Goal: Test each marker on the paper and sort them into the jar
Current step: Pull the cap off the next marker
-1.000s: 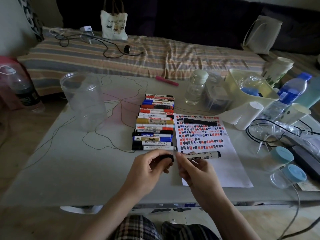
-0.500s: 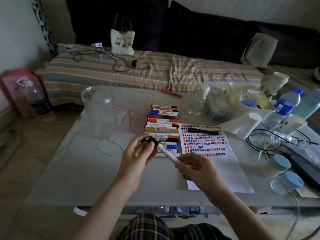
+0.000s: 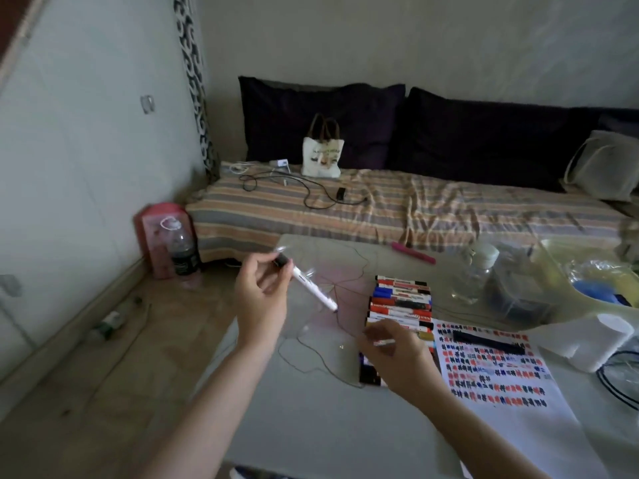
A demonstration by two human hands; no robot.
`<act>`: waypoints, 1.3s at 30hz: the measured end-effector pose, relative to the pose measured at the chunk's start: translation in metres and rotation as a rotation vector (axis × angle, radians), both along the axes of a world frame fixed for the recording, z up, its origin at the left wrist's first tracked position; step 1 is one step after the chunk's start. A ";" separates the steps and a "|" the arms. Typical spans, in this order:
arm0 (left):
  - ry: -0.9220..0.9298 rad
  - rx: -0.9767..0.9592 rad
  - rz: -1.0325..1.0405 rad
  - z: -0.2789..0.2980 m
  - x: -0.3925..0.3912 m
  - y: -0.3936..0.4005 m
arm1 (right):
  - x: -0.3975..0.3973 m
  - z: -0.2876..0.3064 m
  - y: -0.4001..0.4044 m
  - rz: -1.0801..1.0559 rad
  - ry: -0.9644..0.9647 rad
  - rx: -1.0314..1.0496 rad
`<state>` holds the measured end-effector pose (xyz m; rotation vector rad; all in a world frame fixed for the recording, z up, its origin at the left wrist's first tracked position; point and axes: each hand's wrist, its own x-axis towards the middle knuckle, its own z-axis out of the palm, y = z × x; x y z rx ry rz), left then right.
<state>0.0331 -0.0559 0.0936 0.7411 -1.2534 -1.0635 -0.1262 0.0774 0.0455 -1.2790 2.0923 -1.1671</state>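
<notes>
My left hand [image 3: 259, 299] holds a white marker [image 3: 313, 290] by its black cap, tilted down to the right, in front of the clear plastic jar [image 3: 307, 307]. The jar is faint and partly hidden behind that hand. I cannot tell if the marker's tip is inside the jar. My right hand [image 3: 401, 361] rests over the near end of the row of markers [image 3: 403, 302], its fingers pinched on a blurred red-and-white marker [image 3: 384, 342]. The test paper [image 3: 501, 395] with red, black and blue scribbles lies to the right, with a black marker [image 3: 487, 342] on it.
A pink marker [image 3: 413, 257] lies at the table's far edge. A clear bottle [image 3: 473, 274], a dark container [image 3: 515, 292], a yellow bin [image 3: 567, 271], a paper roll [image 3: 594, 344] and cables [image 3: 619, 378] crowd the right. A thin wire [image 3: 311, 368] loops across the table.
The view swung up and left. My left hand carried the marker up to the jar. My right hand let go of it and moved onto the row of markers.
</notes>
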 end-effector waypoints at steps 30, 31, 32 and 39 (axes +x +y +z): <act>-0.714 0.159 -0.131 -0.034 -0.035 -0.086 | -0.003 -0.029 -0.101 0.214 -0.031 0.027; -0.710 0.169 -0.151 -0.034 -0.037 -0.081 | -0.010 -0.029 -0.093 0.212 -0.016 0.028; -0.718 0.171 -0.179 -0.035 -0.038 -0.073 | -0.018 -0.029 -0.083 0.201 -0.014 0.038; -0.771 0.141 -0.214 -0.036 -0.048 0.002 | -0.069 -0.050 0.017 0.056 0.021 0.151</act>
